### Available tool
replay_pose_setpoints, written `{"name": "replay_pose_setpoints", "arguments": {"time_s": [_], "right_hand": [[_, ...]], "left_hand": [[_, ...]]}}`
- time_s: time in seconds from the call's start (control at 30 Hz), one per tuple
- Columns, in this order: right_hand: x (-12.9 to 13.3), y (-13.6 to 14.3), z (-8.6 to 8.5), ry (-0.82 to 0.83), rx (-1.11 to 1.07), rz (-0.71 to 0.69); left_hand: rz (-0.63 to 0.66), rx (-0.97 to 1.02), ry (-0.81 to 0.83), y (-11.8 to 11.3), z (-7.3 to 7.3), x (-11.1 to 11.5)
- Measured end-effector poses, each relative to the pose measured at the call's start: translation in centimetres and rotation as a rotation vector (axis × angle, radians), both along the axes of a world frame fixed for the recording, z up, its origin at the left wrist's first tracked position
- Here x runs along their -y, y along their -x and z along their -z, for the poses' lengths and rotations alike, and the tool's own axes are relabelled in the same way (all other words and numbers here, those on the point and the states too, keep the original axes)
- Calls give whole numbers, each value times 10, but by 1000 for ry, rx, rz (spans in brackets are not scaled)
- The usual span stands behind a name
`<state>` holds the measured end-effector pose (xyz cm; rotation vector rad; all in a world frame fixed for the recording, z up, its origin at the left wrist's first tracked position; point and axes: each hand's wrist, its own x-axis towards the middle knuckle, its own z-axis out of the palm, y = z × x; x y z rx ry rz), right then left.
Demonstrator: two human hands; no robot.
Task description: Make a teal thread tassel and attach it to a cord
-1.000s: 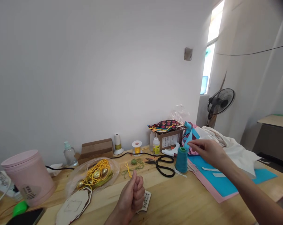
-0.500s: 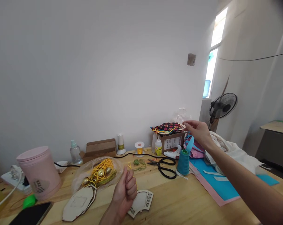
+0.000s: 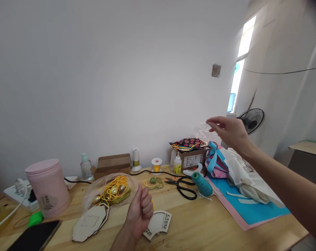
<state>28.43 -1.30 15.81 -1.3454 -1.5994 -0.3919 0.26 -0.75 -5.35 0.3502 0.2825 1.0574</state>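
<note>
My left hand (image 3: 140, 211) is a closed fist low in the middle, with a small loop of yellow cord (image 3: 145, 183) poking out above it. Just right of that fist lies a fan-shaped wooden piece (image 3: 158, 225) with cut-out ends. My right hand (image 3: 227, 131) is raised above the cardboard box and cloths, thumb and forefinger pinched; whatever they hold is too fine to make out. Below it a teal thread cone (image 3: 202, 184) leans to the left beside black scissors (image 3: 185, 186).
Along the wall stand a pink canister (image 3: 48, 188), a clear bottle (image 3: 86, 168), an open box (image 3: 113, 164), thread spools and a glue bottle (image 3: 177, 164). A bag of yellow cords (image 3: 116, 188), octagonal boards (image 3: 90, 223) and a phone (image 3: 35, 237) lie left. Blue sheets (image 3: 252, 209) lie right.
My right hand has moved up and slightly right. The teal thread cone has gone from upright to tilted leftward. My left fist has stayed nearly still.
</note>
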Motion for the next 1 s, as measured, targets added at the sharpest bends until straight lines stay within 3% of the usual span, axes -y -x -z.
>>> {"name": "replay_pose_setpoints", "arguments": {"time_s": [0.1,0.17,0.27,0.37,0.43,0.5,0.6,0.7,0.77,0.9,1.0], "right_hand": [[-9,6,-6,105,121,116],[-17,9,13,245,161,99],[-26,14,72,594,178,-91],[-19,21,136,702,168,-164],[-4,27,166,734,163,-220],[17,35,183,790,195,-339],[45,47,190,871,266,-463],[61,52,188,856,311,-484],[67,45,187,871,219,-479],[73,4,180,868,-381,-540],[80,-35,164,627,-981,-509]], "left_hand": [[-33,-3,15,3,-4,1],[-53,21,18,5,-6,3],[-67,77,11,8,-8,4],[-85,124,-9,11,-12,5],[-118,149,-22,14,-16,5],[-162,168,-32,17,-21,5],[-210,175,-53,21,-25,6],[-241,168,-75,23,-26,6],[-280,158,-77,26,-26,5],[-440,146,-86,37,-23,-2],[-567,147,-126,50,-24,-7]]}}
